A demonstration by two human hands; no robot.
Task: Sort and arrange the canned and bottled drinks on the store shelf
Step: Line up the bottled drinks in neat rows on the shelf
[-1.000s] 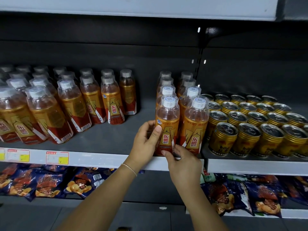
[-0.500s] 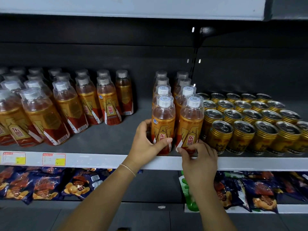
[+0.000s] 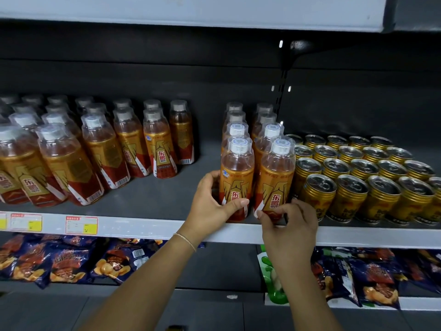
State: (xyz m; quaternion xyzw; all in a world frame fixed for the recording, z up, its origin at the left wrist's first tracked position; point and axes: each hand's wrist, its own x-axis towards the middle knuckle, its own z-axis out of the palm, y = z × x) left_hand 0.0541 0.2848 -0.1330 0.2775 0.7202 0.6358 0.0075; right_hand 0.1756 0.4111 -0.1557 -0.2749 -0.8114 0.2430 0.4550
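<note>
Two front bottles [image 3: 236, 177] sit gripped by left hand [image 3: 210, 204] and right hand [image 3: 292, 226].

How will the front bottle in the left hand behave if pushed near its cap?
Probably tippy: the front bottle is tall and narrow, with a row close behind. Likely heavy for its size; it looks full. Its glossy wrap may be slick, so the left hand holding low seems sensible.
</note>
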